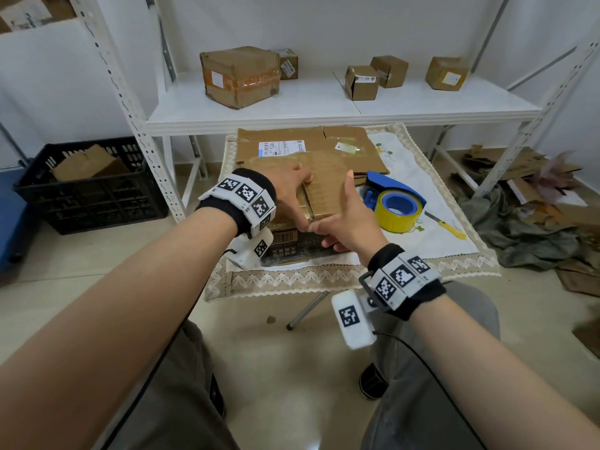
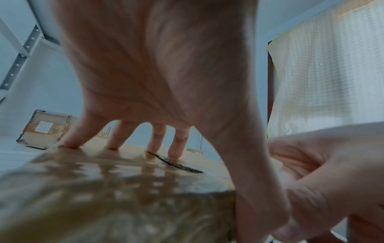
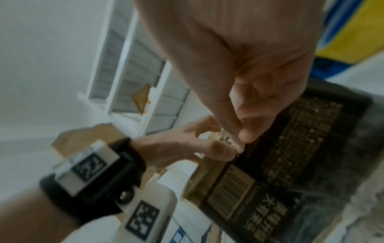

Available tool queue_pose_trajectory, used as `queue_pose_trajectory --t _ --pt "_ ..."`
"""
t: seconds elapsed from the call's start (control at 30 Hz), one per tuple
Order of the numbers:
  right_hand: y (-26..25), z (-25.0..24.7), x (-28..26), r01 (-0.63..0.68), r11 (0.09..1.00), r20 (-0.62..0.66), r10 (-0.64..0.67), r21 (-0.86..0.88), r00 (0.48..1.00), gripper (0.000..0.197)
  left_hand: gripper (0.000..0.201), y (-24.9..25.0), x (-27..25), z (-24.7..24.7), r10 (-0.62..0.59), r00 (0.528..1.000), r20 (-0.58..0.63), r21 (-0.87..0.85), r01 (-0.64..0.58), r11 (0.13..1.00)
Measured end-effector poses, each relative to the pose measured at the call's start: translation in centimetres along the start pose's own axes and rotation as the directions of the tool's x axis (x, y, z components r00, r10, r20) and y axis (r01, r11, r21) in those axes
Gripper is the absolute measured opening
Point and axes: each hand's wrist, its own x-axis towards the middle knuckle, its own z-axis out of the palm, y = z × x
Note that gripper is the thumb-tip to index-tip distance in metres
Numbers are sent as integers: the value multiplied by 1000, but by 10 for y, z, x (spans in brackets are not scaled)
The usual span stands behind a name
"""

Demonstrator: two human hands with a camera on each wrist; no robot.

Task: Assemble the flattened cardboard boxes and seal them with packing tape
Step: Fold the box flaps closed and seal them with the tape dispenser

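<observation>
A brown cardboard box with a glossy, taped top stands on the small cloth-covered table. Its near side is dark, with a barcode and printed characters. My left hand presses flat on the top with straight, spread fingers, beside the seam between the flaps. Its thumb reaches down over the near edge. My right hand grips that same near edge, its thumb meeting the left thumb. In the right wrist view the fingertips pinch the glossy edge there.
A blue tape dispenser with a yellow roll sits right of the box, a yellow-handled knife beyond it. Flattened cardboard lies behind. Several sealed boxes stand on the white shelf. A black crate is on the left and scrap cardboard on the right.
</observation>
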Motion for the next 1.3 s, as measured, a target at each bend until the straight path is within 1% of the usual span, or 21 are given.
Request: queue_pose_trajectory --t 0.17,0.27,0.33,0.4,0.43,0.47,0.53,0.6,0.67,0.73,0.9,1.03,1.07,1.17,1.27,1.3 --pt "-3 5 4 63 988 -57 -72 -143 996 131 108 4 -3 1 -10 1000 -19 3 10 1000" --pt "1 11 7 125 949 -103 -160 -289 982 129 106 7 -5 0 -14 1000 -19 15 14 1000" --pt "3 15 6 148 927 -126 -202 -345 971 127 105 7 -5 0 -19 1000 -19 16 20 1000" --pt "1 14 5 148 929 -124 -200 -339 972 125 105 8 -6 0 -22 1000 -23 17 22 1000" --pt "-3 12 4 130 938 -105 -171 -322 980 125 106 8 -6 1 -23 999 -24 22 23 999" --pt "-6 8 3 101 950 -73 -127 -295 989 125 107 9 -6 1 -24 999 -25 29 25 999" --pt "-12 -2 1 33 976 31 -27 -214 999 124 108 9 -6 1 -24 999 -23 31 24 999" --pt "-15 -13 0 -35 988 132 55 -149 990 120 109 8 -6 1 -16 1000 -16 20 16 1000" --pt "-15 -17 0 -67 990 181 89 -125 979 118 110 7 -6 -1 -11 1000 -9 4 11 1000" --pt "-16 -17 2 -63 988 188 89 -142 978 121 109 6 -5 -3 -9 1000 -4 -5 9 1000" --pt "-23 -15 6 1 973 187 43 -229 981 128 110 5 -5 -2 0 1000 -9 0 0 1000" --pt "-18 0 8 69 932 151 -15 -357 988 122 105 6 -5 0 -16 1000 -20 3 16 1000" --pt "-13 4 9 68 936 145 -18 -346 989 118 104 6 -4 1 -21 1000 -21 6 21 1000" --pt "-1 9 10 19 972 124 10 -235 992 109 103 7 -5 2 -27 999 -30 27 28 999" --pt "-9 -2 7 35 969 119 -6 -245 993 107 103 9 -6 3 -22 999 -27 29 23 999" --pt "-14 -6 9 38 967 108 -11 -251 994 104 103 8 -7 3 -23 999 -27 25 24 999"
